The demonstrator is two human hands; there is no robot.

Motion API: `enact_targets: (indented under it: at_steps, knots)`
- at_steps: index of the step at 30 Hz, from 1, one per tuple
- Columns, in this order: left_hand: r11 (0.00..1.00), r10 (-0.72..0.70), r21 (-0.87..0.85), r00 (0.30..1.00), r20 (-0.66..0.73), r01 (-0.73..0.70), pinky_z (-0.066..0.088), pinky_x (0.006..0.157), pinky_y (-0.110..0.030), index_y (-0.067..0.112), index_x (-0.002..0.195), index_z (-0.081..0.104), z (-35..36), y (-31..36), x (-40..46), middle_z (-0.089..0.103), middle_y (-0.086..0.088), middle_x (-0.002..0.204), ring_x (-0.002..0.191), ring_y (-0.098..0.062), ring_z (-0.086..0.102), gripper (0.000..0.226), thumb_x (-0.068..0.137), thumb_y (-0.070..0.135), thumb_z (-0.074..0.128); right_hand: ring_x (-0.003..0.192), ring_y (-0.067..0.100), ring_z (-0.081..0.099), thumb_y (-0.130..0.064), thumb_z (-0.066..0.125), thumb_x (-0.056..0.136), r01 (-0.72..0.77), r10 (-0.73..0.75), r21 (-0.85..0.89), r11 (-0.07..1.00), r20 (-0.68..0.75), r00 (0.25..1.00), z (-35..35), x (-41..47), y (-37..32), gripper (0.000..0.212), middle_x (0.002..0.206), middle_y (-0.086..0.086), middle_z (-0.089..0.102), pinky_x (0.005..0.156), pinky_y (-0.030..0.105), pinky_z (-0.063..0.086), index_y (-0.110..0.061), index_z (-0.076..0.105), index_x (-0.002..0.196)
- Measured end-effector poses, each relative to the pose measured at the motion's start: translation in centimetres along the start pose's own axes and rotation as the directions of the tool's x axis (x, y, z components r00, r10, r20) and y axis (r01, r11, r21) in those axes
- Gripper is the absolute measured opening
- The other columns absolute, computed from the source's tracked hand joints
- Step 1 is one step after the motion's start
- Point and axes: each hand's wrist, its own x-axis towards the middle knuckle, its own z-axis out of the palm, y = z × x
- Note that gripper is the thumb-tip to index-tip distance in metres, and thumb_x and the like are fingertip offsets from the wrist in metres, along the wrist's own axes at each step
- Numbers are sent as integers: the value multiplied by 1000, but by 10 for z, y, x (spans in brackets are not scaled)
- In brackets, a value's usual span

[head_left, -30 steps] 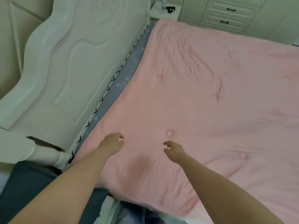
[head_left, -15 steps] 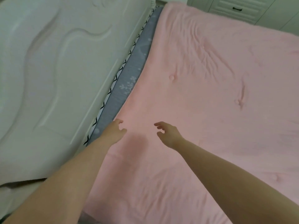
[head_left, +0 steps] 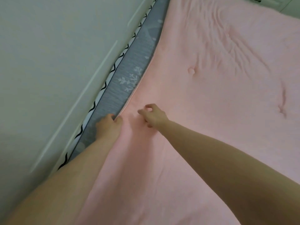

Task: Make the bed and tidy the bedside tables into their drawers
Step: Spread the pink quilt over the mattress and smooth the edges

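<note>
A pink quilt (head_left: 211, 111) with small tufted dimples covers most of the bed. Along its head edge a strip of grey patterned sheet (head_left: 129, 75) shows beside the white headboard (head_left: 56, 70). My left hand (head_left: 108, 125) lies at the quilt's head edge, where pink meets grey, and its fingertips and thumb pinch that edge. A soft fold runs back from it along my forearm. My right hand (head_left: 153, 116) hovers just right of it over the quilt, fingers loosely curled and holding nothing.
The headboard fills the left side, tight against the mattress edge with its black zigzag trim (head_left: 113, 70). A sliver of a white drawer unit (head_left: 259, 0) shows at the top right. The quilt has light wrinkles (head_left: 232, 39) toward the far side.
Both hands have moved forward and left to the quilt's head edge. The left hand now pinches that edge. The view has moved closer, so the far bedside table is out of frame.
</note>
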Motion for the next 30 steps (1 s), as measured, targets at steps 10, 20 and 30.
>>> enact_targets:
  at_steps: [10, 20, 30]
  knots:
    - [948, 310, 82, 949, -47, -306, 42, 54, -33, 17, 71, 59, -24, 10, -18, 57, -1, 60, 60, -24, 55, 46, 96, 50, 40, 110, 38, 58, -36, 34, 102, 167, -220, -271, 948, -179, 959, 39, 21, -49, 44, 118, 22, 63, 90, 37, 43, -4, 61, 113]
    - [943, 217, 292, 959, -180, -159, 37, 64, -37, 9, 91, 57, -45, -34, 8, 64, -24, 95, 85, -41, 57, 29, 98, 32, 41, 121, 32, 47, -23, 39, 100, 494, -468, -582, 646, 210, 859, 87, 49, -56, 34, 130, 13, 52, 98, 39, 36, -9, 53, 127]
    - [708, 450, 598, 893, 29, -376, 15, 119, -50, 15, 155, 14, 31, -93, -64, 7, -4, 163, 151, -23, 5, 69, 96, 46, 28, 149, 19, 18, -36, 44, 97, 776, -644, -574, 262, 495, 583, 37, 61, 18, 61, 160, 2, 25, 123, 35, 9, -20, 27, 153]
